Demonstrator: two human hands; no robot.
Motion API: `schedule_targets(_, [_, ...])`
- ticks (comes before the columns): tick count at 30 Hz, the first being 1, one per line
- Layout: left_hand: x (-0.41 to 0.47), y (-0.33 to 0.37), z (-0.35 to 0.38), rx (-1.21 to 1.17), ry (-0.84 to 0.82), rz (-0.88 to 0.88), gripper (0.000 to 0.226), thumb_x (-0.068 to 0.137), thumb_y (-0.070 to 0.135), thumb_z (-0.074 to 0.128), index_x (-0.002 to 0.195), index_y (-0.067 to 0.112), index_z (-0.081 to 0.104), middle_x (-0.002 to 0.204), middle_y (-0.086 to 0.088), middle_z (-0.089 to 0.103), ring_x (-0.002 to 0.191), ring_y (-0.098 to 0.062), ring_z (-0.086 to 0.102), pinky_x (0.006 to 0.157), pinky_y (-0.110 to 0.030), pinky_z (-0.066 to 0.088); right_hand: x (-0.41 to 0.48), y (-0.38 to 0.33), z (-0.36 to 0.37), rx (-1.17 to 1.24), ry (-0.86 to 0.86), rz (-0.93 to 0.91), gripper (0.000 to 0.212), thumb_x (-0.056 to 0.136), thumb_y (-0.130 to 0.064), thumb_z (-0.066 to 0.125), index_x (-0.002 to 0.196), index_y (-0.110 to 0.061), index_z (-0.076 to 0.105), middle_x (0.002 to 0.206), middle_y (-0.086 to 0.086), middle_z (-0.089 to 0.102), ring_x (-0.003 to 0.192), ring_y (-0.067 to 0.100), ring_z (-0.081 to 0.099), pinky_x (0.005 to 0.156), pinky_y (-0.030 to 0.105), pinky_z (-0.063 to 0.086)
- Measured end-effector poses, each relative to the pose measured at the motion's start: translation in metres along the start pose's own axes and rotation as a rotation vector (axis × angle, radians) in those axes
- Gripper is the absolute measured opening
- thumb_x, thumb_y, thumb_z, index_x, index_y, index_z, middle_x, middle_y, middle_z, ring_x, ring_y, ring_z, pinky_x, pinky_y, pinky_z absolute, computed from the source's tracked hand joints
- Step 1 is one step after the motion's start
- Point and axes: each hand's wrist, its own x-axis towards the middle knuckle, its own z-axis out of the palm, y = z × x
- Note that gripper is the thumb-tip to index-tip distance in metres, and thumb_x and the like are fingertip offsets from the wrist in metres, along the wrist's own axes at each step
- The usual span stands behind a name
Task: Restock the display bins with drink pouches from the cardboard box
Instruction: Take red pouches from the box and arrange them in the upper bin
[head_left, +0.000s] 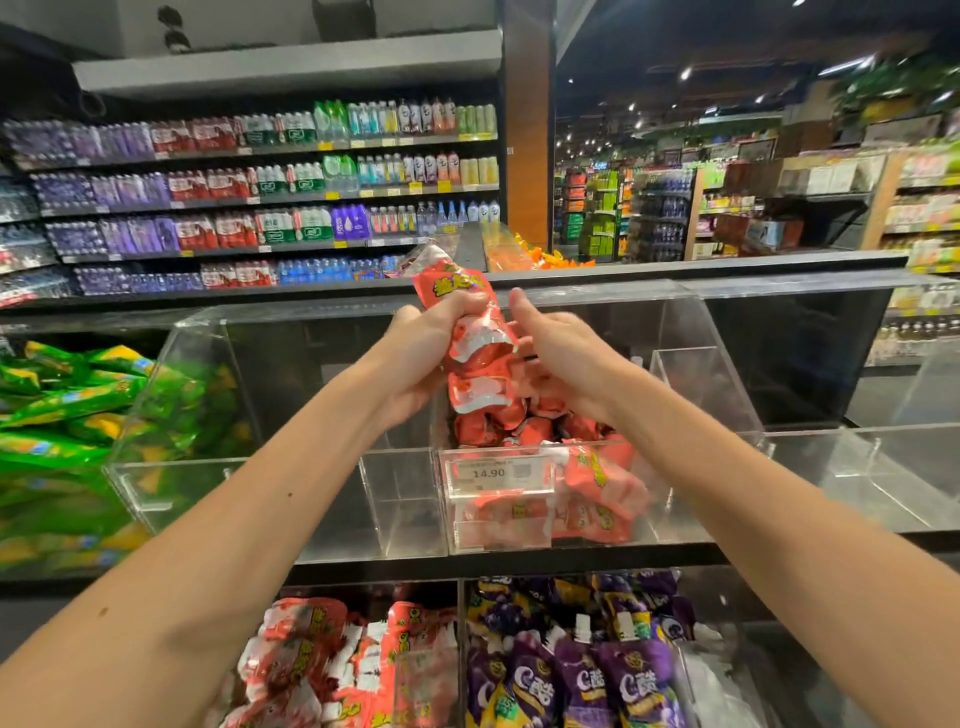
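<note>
Left hand (426, 358): fingers clenched round the top of a bunch of red drink pouches (470, 332), held above the clear display bin (405, 499) (its price tag (496, 474) read 14.90) at 6 o'clock of the hands; further red pouches lay heaped in that bin. Right hand (563, 358): at 3 o'clock of the bunch, thumb raised, fingers tucked against the pouches, grasp impossible to tell; green pouches (62, 415) lay at 9 o'clock, purple pouches (582, 670) at 5 o'clock.

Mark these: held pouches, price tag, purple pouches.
held pouches (475, 348): head view, white patch mid-bundle.
price tag (496, 474): head view, printed 14.90.
purple pouches (582, 675): head view, front pouch's face, lower bin.
</note>
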Motion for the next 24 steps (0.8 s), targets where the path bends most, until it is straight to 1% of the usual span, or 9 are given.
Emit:
schedule_targets(3, [0.000,-0.005,0.017,-0.067,-0.013,0.064,0.020,0.094,0.024,0.066,0.102,0.005,0.066,0.103,-0.018,0.074,0.093,-0.030,0.073,0.083,-0.042,0.061,-0.016,-0.005,-0.012,0.133,-0.183,0.086,0.041,0.101,-0.049,0.047,0.110,-0.013,0.062,0.070,0.003,0.072,0.058,0.016,0.069,0.059,0.034,0.059])
schedule_targets(5, [0.001,-0.010,0.026,0.002,-0.043,0.080,0.019,0.097,0.027,0.063,0.100,0.009,0.068,0.106,-0.018,0.074,0.096,-0.030,0.073,0.084,-0.041,0.061,-0.014,-0.003,-0.023,0.127,-0.124,0.070,0.034,0.102,-0.043,0.050,0.114,-0.014,0.061,0.077,0.002,0.074,0.058,0.014,0.069,0.056,0.031,0.056])
schedule_targets(7, [0.003,-0.013,0.029,0.164,-0.074,0.062,0.019,0.098,0.031,0.061,0.102,0.014,0.068,0.108,-0.015,0.074,0.099,-0.028,0.072,0.081,-0.038,0.061,-0.012,0.004,-0.034,0.036,-0.046,0.062,0.032,0.101,-0.039,0.053,0.120,-0.015,0.061,0.087,0.004,0.074,0.062,0.013,0.069,0.063,0.032,0.057])
schedule_targets(9, [0.006,-0.014,0.029,0.283,-0.128,0.041,0.014,0.099,0.026,0.062,0.102,0.015,0.069,0.105,-0.013,0.075,0.091,-0.024,0.074,0.076,-0.035,0.062,-0.010,0.013,-0.040,-0.053,0.019,0.045,0.028,0.101,-0.034,0.056,0.121,-0.014,0.060,0.086,0.004,0.071,0.058,0.011,0.067,0.060,0.030,0.056])
schedule_targets(13, [0.009,-0.011,0.019,0.634,-0.161,0.250,0.009,0.094,0.021,0.068,0.086,0.018,0.068,0.080,-0.003,0.073,0.068,-0.015,0.068,0.066,-0.035,0.055,-0.005,0.025,-0.060,-0.420,0.120,-0.138,0.023,0.100,-0.032,0.058,0.117,-0.017,0.061,0.071,-0.009,0.058,0.045,0.001,0.054,0.050,0.025,0.042])
schedule_targets(16, [0.006,-0.009,0.008,0.951,-0.220,0.247,0.013,0.091,0.019,0.071,0.080,0.015,0.064,0.062,0.000,0.068,0.056,-0.013,0.065,0.057,-0.029,0.053,-0.002,0.025,-0.077,-0.610,0.059,-0.172,0.008,0.102,-0.028,0.055,0.109,-0.027,0.059,0.067,-0.011,0.052,0.047,0.002,0.049,0.046,0.020,0.035])
schedule_targets(18, [0.007,-0.012,0.003,1.111,-0.294,0.203,0.009,0.086,0.023,0.076,0.086,0.018,0.068,0.069,0.001,0.071,0.059,-0.012,0.067,0.064,-0.036,0.058,0.000,0.024,-0.084,-0.712,0.037,-0.169,0.009,0.103,-0.021,0.053,0.103,-0.029,0.057,0.072,-0.010,0.055,0.058,0.011,0.052,0.046,0.022,0.039])
schedule_targets(21, [0.008,-0.023,0.005,1.331,-0.373,0.216,0.030,0.080,0.028,0.081,0.099,0.018,0.060,0.090,0.001,0.068,0.081,-0.018,0.065,0.077,-0.039,0.055,-0.002,0.019,-0.085,-0.923,-0.006,-0.186,0.013,0.102,-0.023,0.055,0.091,-0.018,0.060,0.081,-0.004,0.061,0.071,0.018,0.059,0.058,0.032,0.047])
schedule_targets(24, [0.010,-0.032,0.012,1.486,-0.457,0.255,0.017,0.087,0.024,0.073,0.088,0.020,0.057,0.088,0.000,0.061,0.081,-0.021,0.056,0.071,-0.037,0.048,-0.003,0.022,-0.082,-1.201,-0.112,-0.116,0.019,0.097,-0.018,0.059,0.079,-0.018,0.062,0.077,0.000,0.065,0.073,0.023,0.062,0.059,0.032,0.050])
